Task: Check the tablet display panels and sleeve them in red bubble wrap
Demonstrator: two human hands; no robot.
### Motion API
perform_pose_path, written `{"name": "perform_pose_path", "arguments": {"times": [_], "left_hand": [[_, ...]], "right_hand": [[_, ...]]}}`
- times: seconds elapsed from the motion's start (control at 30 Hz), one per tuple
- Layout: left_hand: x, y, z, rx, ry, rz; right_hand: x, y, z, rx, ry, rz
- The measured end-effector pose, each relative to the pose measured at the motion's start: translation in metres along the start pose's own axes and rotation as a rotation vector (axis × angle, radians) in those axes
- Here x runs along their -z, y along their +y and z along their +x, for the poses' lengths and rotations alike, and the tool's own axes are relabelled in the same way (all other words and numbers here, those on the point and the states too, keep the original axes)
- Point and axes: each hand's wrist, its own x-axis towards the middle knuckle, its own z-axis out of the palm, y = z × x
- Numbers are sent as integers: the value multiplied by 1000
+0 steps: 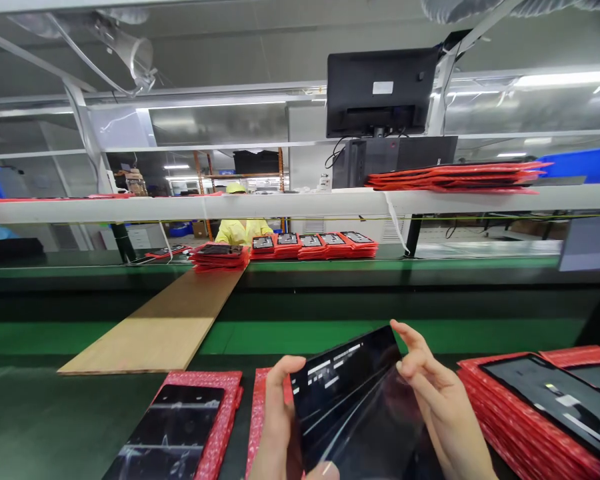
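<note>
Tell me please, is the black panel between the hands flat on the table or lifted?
Lifted: the left hand and right hand hold the black panel by its edges, above the table.

Cool overhead indoor light; glare on dark glass
A tube (570, 80) blows out to white at upper right; pale reflected streaks cross the held panel (353, 400) and the left panel (173, 427); the monitor (380, 93) shows a dark back; the worktop (25, 413) dims at lower left; wide-angle stretch slants the edges; the far worker (241, 231) looks soft.

The held panel (363, 410) is glossy and smooth, perhaps glass.
</note>
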Motion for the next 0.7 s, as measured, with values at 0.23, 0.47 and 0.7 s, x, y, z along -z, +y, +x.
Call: {"name": "perform_pose_path", "arguments": {"times": [0.23,0.47,0.7], "left_hand": [[8,16,15,209,-13,-330],[15,16,18,284,106,-420],[18,14,25,285,195,-417]], "right_hand": [[-3,0,7,-139,-15,134],[1,13,16,-188,32,316],[3,19,24,-246,187,434]]}}
